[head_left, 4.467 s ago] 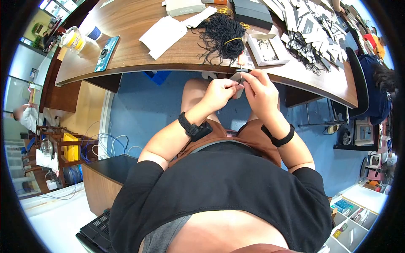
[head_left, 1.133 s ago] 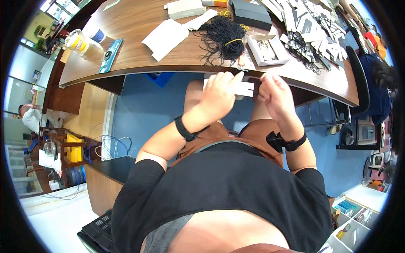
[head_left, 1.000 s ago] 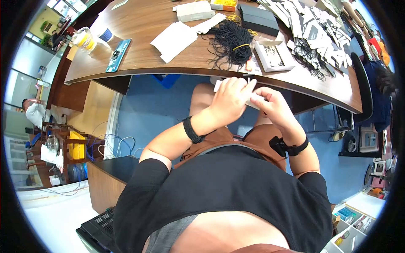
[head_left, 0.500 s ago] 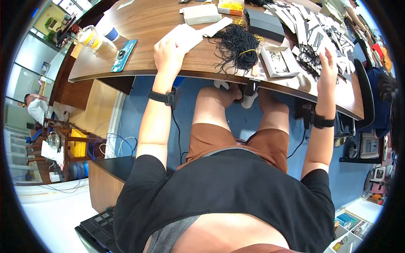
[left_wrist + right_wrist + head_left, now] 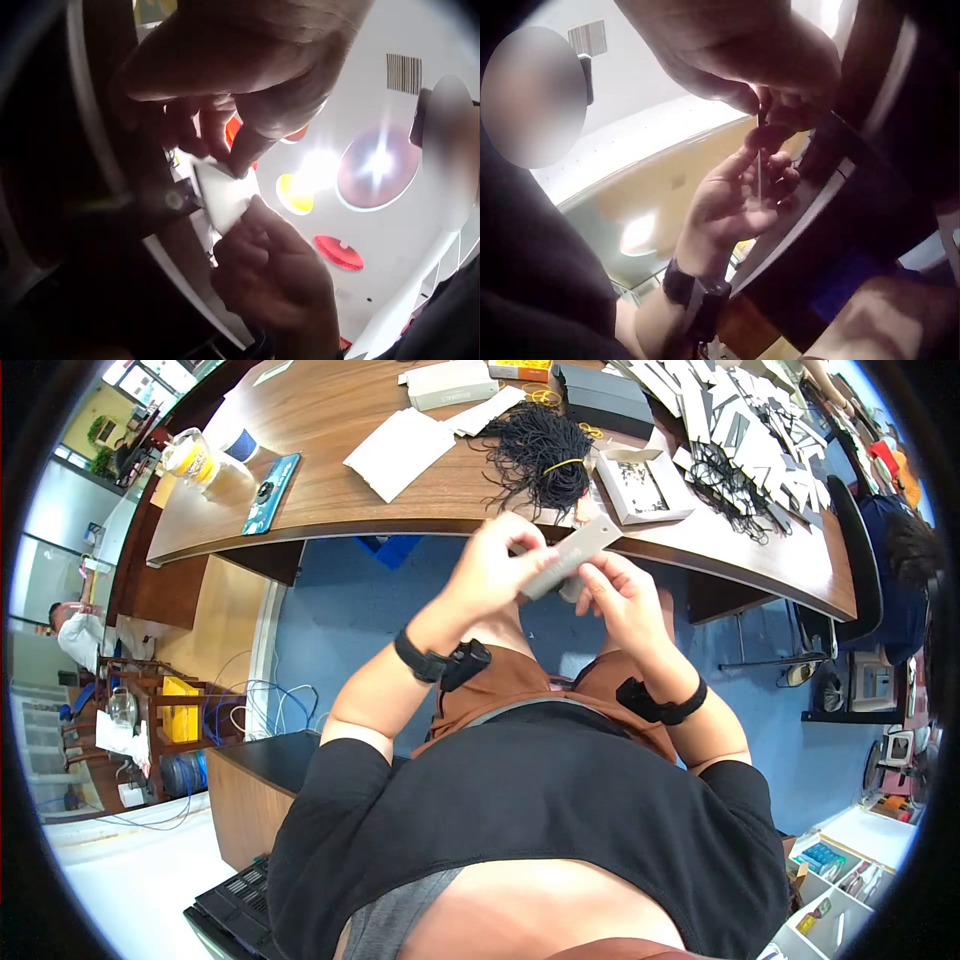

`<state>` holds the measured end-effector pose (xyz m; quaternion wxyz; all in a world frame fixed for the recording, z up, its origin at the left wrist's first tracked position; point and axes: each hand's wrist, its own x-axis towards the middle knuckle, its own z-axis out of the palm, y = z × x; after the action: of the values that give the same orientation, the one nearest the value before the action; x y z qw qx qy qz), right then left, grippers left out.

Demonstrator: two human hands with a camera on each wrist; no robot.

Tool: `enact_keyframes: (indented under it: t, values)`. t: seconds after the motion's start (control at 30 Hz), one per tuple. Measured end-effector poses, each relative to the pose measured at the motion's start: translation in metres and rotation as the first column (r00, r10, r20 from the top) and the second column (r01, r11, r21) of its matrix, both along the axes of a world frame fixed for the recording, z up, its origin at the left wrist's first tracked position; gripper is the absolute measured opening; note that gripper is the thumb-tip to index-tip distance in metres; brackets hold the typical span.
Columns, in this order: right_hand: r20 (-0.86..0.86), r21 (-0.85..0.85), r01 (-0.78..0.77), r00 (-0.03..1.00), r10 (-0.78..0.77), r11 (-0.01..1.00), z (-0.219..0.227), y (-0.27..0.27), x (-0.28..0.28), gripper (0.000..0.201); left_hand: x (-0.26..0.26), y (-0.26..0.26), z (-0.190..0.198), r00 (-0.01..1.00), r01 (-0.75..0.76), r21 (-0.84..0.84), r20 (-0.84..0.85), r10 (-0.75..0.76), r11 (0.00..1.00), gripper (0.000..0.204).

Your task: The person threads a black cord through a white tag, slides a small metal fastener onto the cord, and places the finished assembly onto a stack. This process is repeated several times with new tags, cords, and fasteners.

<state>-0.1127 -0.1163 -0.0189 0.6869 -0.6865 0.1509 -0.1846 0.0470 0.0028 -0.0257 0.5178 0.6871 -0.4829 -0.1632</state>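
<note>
Over the lap in the head view, my left hand (image 5: 497, 572) pinches a long grey hang tag (image 5: 578, 554) between thumb and fingers. The tag slants up to the right and has a small hole near its upper end. My right hand (image 5: 628, 600) pinches its lower right edge. In the left wrist view the tag (image 5: 223, 196) looks pale, with fingers of both hands on it. The right wrist view shows the tag (image 5: 760, 176) edge-on, lying along the left palm. A bundle of black cords (image 5: 540, 455) tied with a yellow band lies on the desk beyond.
The desk's front edge (image 5: 400, 528) runs just beyond the hands. White cards (image 5: 400, 452), a shallow box (image 5: 645, 485) of small dark pieces and a heap of tags (image 5: 750, 435) lie on it. A phone (image 5: 270, 493), a cup (image 5: 240, 445) and a plastic cup (image 5: 188, 460) stand left.
Half a second ago my left hand was on the white cards and my right hand was over the heap. Both have come back together over the lap, now holding the grey hang tag.
</note>
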Motion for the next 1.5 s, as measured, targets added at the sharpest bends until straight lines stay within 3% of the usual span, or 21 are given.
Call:
enact_keyframes:
  t: [0.07,0.13,0.17,0.2,0.27,0.3,0.37,0.5,0.6,0.63,0.67,0.83,0.93,1.0,1.07,1.2,1.23,1.3,1.4,1.5]
  values:
    - [-0.101,-0.001,0.015,0.995,-0.015,1.0,-0.025,-0.008,-0.001,0.017,-0.013,-0.004,-0.024,0.942,0.081,0.091,-0.333,-0.046,0.993,0.017]
    - [-0.154,0.015,0.004,0.988,-0.002,1.0,-0.041,-0.01,0.0,0.016,-0.021,-0.007,-0.039,0.934,0.128,0.039,-0.341,-0.107,0.991,0.018]
    - [-0.185,-0.045,0.03,0.982,-0.038,0.999,-0.047,-0.008,-0.005,0.016,-0.027,-0.008,-0.047,0.861,0.122,0.007,-0.498,-0.102,0.993,0.018]
    - [-0.181,-0.034,0.031,0.983,-0.036,0.999,-0.048,-0.008,-0.008,0.016,-0.03,-0.008,-0.047,0.924,0.114,0.027,-0.369,-0.096,0.993,0.016]
    - [-0.175,-0.01,0.032,0.984,-0.033,0.999,-0.052,-0.009,-0.012,0.016,-0.036,-0.005,-0.047,0.953,0.072,0.1,-0.3,-0.039,0.992,0.017]
    - [-0.109,-0.117,0.036,0.993,-0.049,0.992,-0.056,-0.01,-0.011,0.017,-0.041,-0.005,-0.047,0.98,0.024,0.063,-0.201,-0.01,0.998,0.017]
    - [-0.104,-0.137,0.048,0.993,-0.062,0.989,-0.061,-0.013,-0.011,0.018,-0.05,-0.007,-0.048,0.998,-0.062,-0.026,-0.001,0.062,0.998,0.017]
    - [-0.239,-0.224,0.064,0.964,-0.119,0.972,-0.058,-0.023,-0.004,0.019,-0.04,-0.017,-0.05,0.994,-0.105,0.008,0.016,0.104,0.994,0.016]
    - [-0.116,-0.662,0.134,0.954,-0.278,0.737,-0.036,-0.026,0.005,0.02,-0.027,-0.028,-0.046,0.982,-0.173,0.041,0.078,0.17,0.984,0.017]
    - [-0.138,-0.729,0.139,0.929,-0.343,0.67,-0.013,-0.025,0.008,0.02,-0.025,-0.029,-0.046,0.983,-0.169,0.053,0.081,0.165,0.984,0.018]
    - [-0.014,-0.781,0.22,0.93,-0.368,0.585,-0.01,-0.029,0.013,0.016,-0.025,-0.029,-0.046,0.984,-0.164,0.065,0.083,0.158,0.984,0.019]
    - [0.205,-0.857,0.34,0.915,-0.348,0.388,0.025,-0.042,0.053,0.01,-0.024,-0.024,-0.033,0.978,-0.189,0.253,0.133,0.16,0.949,0.028]
    - [0.185,-0.944,0.266,0.917,-0.354,0.195,0.021,-0.047,0.074,0.017,-0.022,-0.019,-0.022,0.964,-0.235,0.285,0.193,0.184,0.929,0.031]
    - [0.132,-0.951,0.221,0.922,-0.364,0.214,0.015,-0.05,0.082,0.012,-0.023,-0.014,-0.012,0.964,-0.253,0.251,0.147,0.222,0.934,0.032]
    - [0.106,-0.954,0.197,0.926,-0.363,0.224,0.01,-0.052,0.083,0.01,-0.021,-0.011,-0.02,0.984,-0.177,0.197,0.022,0.176,0.964,0.035]
    - [0.31,-0.914,0.373,0.895,-0.322,0.158,0.017,-0.047,0.075,0.006,-0.017,-0.008,-0.013,0.967,-0.039,0.171,-0.244,0.08,0.984,0.04]
    - [0.357,-0.902,0.409,0.887,-0.295,0.14,0.021,-0.044,0.069,0.008,-0.015,-0.008,-0.014,0.902,0.038,0.136,-0.431,0.024,0.99,0.04]
    - [0.448,-0.87,0.481,0.864,-0.232,0.111,0.027,-0.031,0.057,0.011,-0.011,-0.007,-0.014,0.663,0.16,0.024,-0.743,-0.09,0.987,0.041]
    - [0.382,-0.893,0.389,0.921,-0.076,0.225,0.026,-0.008,0.031,0.014,-0.014,-0.01,-0.005,0.34,0.17,-0.084,-0.93,-0.138,0.982,0.041]
    - [0.275,-0.915,0.268,0.961,-0.022,0.301,0.024,0.014,0.008,0.015,-0.011,-0.019,-0.003,0.226,0.208,-0.143,-0.955,-0.19,0.968,0.038]
